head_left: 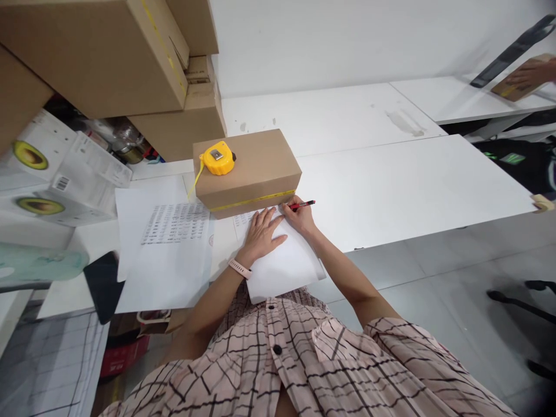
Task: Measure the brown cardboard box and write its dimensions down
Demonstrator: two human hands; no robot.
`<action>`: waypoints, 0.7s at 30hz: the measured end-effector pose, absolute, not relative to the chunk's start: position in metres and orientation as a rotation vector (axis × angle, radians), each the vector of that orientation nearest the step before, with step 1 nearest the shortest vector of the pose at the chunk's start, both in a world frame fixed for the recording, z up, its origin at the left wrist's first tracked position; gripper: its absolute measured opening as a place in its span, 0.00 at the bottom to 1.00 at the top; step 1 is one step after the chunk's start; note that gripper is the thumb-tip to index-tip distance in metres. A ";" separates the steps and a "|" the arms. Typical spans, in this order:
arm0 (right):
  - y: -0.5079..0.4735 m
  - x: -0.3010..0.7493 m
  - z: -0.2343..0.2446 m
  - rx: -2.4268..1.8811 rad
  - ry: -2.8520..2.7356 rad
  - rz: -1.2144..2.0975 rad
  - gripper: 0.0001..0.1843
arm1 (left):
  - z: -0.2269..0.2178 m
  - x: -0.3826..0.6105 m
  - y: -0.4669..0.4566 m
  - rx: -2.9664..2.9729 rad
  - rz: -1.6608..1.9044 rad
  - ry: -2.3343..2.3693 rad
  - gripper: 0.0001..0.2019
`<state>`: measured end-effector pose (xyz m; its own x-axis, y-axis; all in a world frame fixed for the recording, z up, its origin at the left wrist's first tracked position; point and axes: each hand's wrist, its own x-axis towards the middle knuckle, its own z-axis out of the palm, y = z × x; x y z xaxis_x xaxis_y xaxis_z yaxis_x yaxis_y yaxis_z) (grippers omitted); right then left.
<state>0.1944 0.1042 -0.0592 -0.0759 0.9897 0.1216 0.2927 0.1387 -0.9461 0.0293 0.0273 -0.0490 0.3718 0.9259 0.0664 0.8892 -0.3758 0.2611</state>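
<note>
My left hand (261, 231) lies flat with fingers spread on a white sheet of paper (284, 266) at the table's near edge. My right hand (299, 215) is closed around a red pen (303, 204), its tip on the same sheet close to a brown cardboard box (252, 171). The box stands just beyond both hands and has yellow tape along its front. A yellow tape measure (218, 158) rests on top of the box, with its yellow strap hanging over the left side.
A printed sheet (174, 243) lies left of the hands. Large cardboard boxes (108, 58) are stacked at the back left above white avocado-printed boxes (47, 174). Another person's hand (527, 74) rests on a box at the far right. White tables (391, 179) extend right.
</note>
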 end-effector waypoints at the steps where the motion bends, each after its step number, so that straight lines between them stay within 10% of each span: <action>1: 0.104 0.194 -0.059 -1.294 -1.530 0.990 0.16 | -0.049 0.029 0.027 2.446 0.299 1.637 0.31; 21: 0.103 0.194 -0.054 -1.280 -1.510 1.014 0.15 | -0.052 0.028 0.027 2.459 0.307 1.636 0.31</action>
<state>0.1938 0.1025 -0.0541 -0.0752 0.9903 0.1169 0.2664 0.1329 -0.9547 0.0282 0.0271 -0.0518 0.3761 0.9235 0.0759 0.8881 -0.3826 0.2548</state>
